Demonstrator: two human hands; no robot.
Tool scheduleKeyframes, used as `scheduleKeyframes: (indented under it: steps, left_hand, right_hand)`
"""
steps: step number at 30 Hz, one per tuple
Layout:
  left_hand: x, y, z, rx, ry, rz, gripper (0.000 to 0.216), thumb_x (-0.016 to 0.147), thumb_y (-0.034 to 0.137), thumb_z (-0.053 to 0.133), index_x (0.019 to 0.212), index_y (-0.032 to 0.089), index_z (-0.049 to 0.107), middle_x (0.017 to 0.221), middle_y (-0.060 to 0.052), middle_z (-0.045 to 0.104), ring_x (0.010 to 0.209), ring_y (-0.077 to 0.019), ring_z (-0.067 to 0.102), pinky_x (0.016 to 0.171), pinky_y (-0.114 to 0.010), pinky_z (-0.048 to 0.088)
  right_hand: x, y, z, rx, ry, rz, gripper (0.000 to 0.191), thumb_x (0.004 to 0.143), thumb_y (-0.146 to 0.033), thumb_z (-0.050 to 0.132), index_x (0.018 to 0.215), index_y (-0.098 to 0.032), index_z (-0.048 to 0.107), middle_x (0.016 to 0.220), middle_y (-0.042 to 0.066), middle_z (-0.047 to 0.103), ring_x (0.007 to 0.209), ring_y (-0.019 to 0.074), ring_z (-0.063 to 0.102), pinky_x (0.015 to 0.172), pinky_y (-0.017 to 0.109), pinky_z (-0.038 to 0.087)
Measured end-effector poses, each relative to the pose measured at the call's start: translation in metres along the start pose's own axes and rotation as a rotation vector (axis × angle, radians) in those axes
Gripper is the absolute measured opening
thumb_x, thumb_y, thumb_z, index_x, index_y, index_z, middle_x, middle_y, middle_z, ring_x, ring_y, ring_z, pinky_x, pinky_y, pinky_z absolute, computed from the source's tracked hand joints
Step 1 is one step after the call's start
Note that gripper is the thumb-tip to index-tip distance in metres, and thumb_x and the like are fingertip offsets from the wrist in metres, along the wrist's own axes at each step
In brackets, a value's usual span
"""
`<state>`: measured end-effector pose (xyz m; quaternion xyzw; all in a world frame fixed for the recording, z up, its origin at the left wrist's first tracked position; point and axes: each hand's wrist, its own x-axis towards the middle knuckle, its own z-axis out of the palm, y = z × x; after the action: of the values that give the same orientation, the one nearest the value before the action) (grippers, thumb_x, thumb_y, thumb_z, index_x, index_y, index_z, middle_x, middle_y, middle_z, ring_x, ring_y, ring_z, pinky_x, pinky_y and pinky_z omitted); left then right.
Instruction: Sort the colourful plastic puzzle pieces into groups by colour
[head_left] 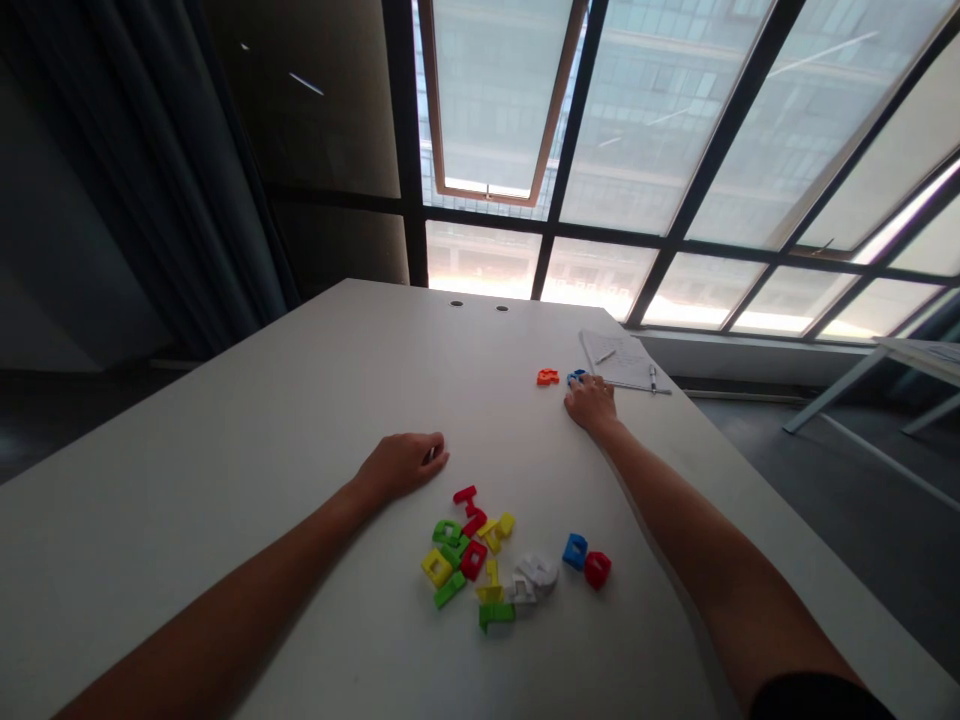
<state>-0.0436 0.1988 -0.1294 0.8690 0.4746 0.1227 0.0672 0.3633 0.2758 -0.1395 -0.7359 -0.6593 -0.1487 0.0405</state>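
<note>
Nearest, loose heap of coloured pcs [472,556] on table [225,450]; just beyond, L hand [405,462] resting half-curled, prob. only bracing, contents hidden; farthest, R hand [592,403] stretched far out, fingertips down on blue pc [576,377] beside orange pc [548,377], grip unclear, paper [619,355] close by.

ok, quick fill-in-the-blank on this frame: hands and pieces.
1. The right hand touches a ____ piece beside the orange piece.
2. A pen lies on the ____ beyond that hand.
3. The left hand rests on the white ____.
4. In the pile, the piece nearest the left hand is ____.
Missing: blue; paper; table; red.
</note>
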Motion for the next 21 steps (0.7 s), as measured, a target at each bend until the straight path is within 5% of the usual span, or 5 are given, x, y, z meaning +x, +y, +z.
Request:
scheduleKeyframes:
  steps: [11,15,21]
  left_hand:
    - [0.000,0.003,-0.002,0.008,-0.011,-0.012,0.028,0.097,0.046,0.047,0.086,0.025,0.061,0.078,0.001,0.071,0.067,-0.0175,0.063,0.062,-0.029,0.033]
    - [0.000,0.001,-0.002,0.010,-0.016,-0.012,0.029,0.098,0.048,0.046,0.088,0.026,0.062,0.079,0.001,0.072,0.069,-0.0180,0.064,0.062,-0.028,0.034]
    - [-0.001,0.001,-0.001,0.008,-0.012,-0.013,0.029,0.098,0.049,0.046,0.089,0.026,0.062,0.079,0.001,0.072,0.068,-0.0178,0.063,0.062,-0.029,0.033]
  right_hand:
    - [0.014,0.008,0.010,0.025,-0.010,0.117,0.047,0.099,-0.039,0.044,0.138,-0.019,0.060,0.141,0.019,0.055,0.125,0.0367,0.045,0.100,0.049,0.036]
    - [-0.005,0.002,0.010,0.111,0.076,0.167,0.054,0.099,-0.031,0.042,0.150,-0.017,0.048,0.140,0.018,0.057,0.123,0.0335,0.049,0.100,0.044,0.038]
    - [-0.052,0.001,0.006,0.199,0.117,-0.026,0.045,0.098,-0.027,0.042,0.137,-0.015,0.060,0.138,0.015,0.062,0.123,0.0306,0.051,0.105,0.040,0.037]
